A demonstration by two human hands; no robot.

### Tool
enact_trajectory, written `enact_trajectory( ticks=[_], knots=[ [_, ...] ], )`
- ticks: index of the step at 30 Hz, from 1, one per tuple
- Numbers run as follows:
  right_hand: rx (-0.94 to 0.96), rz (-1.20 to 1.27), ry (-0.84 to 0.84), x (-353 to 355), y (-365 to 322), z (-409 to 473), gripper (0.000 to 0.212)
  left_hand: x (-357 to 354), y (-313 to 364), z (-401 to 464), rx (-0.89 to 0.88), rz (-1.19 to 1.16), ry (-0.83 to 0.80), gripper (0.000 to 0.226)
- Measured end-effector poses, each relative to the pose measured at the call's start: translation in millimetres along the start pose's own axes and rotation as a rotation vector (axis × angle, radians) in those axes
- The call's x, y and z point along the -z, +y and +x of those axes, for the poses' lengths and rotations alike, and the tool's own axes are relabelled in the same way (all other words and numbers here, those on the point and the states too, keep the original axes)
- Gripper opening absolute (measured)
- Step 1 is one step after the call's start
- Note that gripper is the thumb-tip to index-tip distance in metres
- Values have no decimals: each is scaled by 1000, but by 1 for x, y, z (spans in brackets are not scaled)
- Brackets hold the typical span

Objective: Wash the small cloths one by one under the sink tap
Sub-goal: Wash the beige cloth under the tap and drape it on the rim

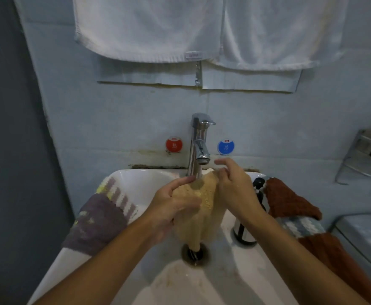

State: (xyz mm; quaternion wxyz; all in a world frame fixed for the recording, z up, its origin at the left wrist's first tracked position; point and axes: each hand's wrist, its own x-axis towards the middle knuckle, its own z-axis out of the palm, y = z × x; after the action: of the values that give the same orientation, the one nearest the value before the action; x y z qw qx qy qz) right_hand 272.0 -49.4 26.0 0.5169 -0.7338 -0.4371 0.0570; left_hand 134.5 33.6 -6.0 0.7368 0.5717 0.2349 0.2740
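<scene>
I have the yellow cloth [204,208] bunched between both hands directly under the tap [199,143], over the middle of the sink [136,179], so the water lands on the fabric and runs straight off its hanging tail toward the drain [195,252] below. My left hand [175,203] has its fingers curled around the left side of the cloth, gripping the bulk of it; I judge that this hand is the anchor that keeps the wet cloth from slipping down. My right hand [235,188] pinches the cloth's upper right edge near the spout, with the index finger sticking out straight toward the tap and the other fingers bent onto the fabric, which reads to me as holding that corner up into the stream.

The other cloths wait apart on the rim, which I take as a way of keeping washed and unwashed ones separate, though I cannot tell which pile is which. A purple cloth [98,221] with a striped band drapes over the left rim. On the right, a rust-brown cloth [290,201] lies over a blue-and-white checked cloth [301,225], just beside a dark pump bottle [255,208] that stands on the rim. Two white towels [149,27] hang on the far wall above.

The wash of this one cloth looks midway to me.
</scene>
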Motion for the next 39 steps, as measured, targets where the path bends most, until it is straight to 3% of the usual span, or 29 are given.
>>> enact_trajectory(
  ticks=[3,5,8,13,19,22,27,31,39],
  knots=[
    [229,-67,215,12,-22,3,31,1,0,0,29,4,-31,74],
    [413,-44,264,21,-35,11,38,1,0,2,53,-45,-30,78],
    [573,-91,227,27,-47,26,42,0,-1,5,84,-139,-2,71],
    [804,-229,381,20,-47,45,21,0,0,9,161,-244,10,60],
    [801,-269,420,16,-49,57,35,1,3,10,169,-308,-28,51],
    [772,-254,427,17,-50,65,26,-1,4,11,170,-299,-37,47],
    [770,-246,426,18,-53,70,21,1,1,13,190,-281,-13,73],
    [769,-243,423,18,-51,69,21,-2,1,11,184,-267,0,77],
    [757,-202,432,16,-51,67,22,-2,5,8,147,-226,-3,58]
  ],
)
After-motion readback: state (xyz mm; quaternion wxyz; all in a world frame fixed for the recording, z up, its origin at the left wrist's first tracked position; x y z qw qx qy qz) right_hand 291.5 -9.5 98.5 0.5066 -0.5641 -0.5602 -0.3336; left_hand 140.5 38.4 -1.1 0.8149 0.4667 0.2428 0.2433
